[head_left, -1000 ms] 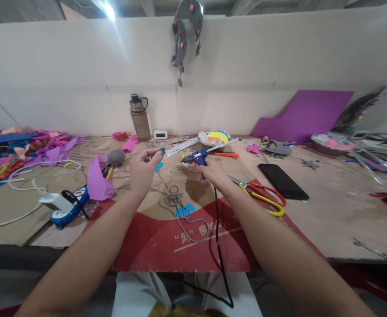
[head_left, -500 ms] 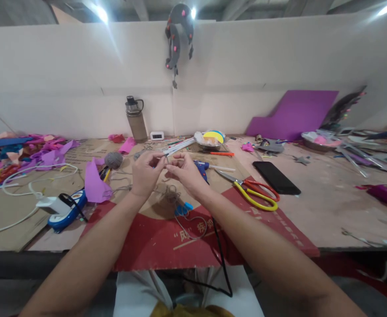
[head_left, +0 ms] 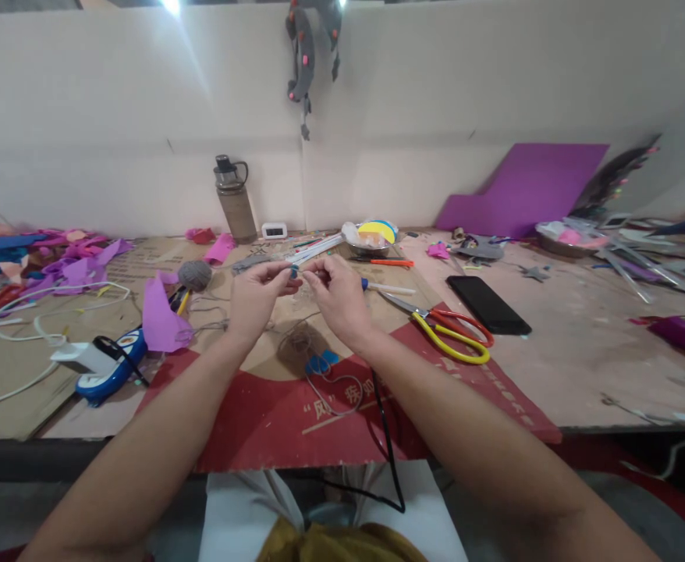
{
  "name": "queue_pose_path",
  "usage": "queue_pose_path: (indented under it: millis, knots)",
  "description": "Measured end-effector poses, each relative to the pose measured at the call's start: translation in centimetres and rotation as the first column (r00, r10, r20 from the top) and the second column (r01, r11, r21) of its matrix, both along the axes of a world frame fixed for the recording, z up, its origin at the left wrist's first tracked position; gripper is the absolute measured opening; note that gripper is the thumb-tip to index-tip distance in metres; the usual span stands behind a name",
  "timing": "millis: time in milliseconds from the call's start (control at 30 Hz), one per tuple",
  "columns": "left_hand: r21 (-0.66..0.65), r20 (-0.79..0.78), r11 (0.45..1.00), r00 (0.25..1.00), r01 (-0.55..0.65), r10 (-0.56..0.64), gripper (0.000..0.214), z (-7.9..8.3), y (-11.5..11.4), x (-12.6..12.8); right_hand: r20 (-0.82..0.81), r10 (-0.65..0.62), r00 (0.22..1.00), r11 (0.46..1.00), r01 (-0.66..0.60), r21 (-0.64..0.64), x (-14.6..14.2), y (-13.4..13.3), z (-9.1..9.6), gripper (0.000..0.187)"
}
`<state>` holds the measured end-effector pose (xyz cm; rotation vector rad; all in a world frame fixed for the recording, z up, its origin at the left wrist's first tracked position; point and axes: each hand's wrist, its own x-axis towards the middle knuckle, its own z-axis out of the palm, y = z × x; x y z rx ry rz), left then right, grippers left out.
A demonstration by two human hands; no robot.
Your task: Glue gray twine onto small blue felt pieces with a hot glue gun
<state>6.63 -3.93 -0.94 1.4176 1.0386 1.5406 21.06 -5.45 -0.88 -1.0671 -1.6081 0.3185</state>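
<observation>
My left hand (head_left: 256, 300) is closed in a pinch, with a small teal piece (head_left: 293, 271) at its fingertips. Close beside it, my right hand (head_left: 338, 300) pinches what looks like the end of a thin grey yarn; the fingers partly hide it. Below the hands, loose grey yarn (head_left: 300, 339) lies in loops on the cardboard, next to a blue piece (head_left: 322, 361). A glue gun (head_left: 366, 283) with a white stick is mostly hidden behind my right hand. A ball of grey yarn (head_left: 195, 275) rests to the left.
Scissors (head_left: 451, 332) with red and yellow handles and a black phone (head_left: 488, 304) lie to the right. A bottle (head_left: 236, 203) stands at the wall. Felt scraps (head_left: 44, 265) and a blue power strip (head_left: 114, 367) with cables occupy the left. A bowl (head_left: 369, 248) sits behind.
My fingertips have drawn slightly apart, and the teal piece now shows at the left ones. The right hand has turned knuckles-up. The view has tipped down a little.
</observation>
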Motion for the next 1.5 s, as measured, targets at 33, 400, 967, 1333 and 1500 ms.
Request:
queue_pose_path:
  millis: [33,400,967,1333,1500]
  knots:
    - [0.001,-0.001,1.000,1.000,0.003,-0.003,0.023,0.0,-0.1,0.1,0.008,-0.009,1.000,1.000,0.009,0.006,0.1,0.0,0.0,0.009]
    - [0.033,-0.083,0.999,0.996,-0.013,0.016,0.023,0.5,-0.7,0.2,0.122,-0.065,0.990,0.998,0.063,0.020,0.3,-0.3,0.2,0.018]
    - [0.059,-0.122,0.998,0.992,0.009,-0.002,0.019,0.8,-1.1,0.4,0.216,-0.123,0.969,0.992,0.123,0.017,0.2,-0.9,0.5,0.026]
    - [0.073,-0.187,0.996,0.982,0.048,-0.034,0.028,0.3,-0.7,0.0,0.217,-0.144,0.965,0.989,0.145,0.014,0.3,-1.0,0.6,0.029]
    - [0.073,-0.205,0.996,0.978,0.041,-0.025,0.025,0.5,-0.9,0.1,0.212,-0.134,0.968,0.990,0.139,-0.009,0.3,-1.2,0.8,0.029]
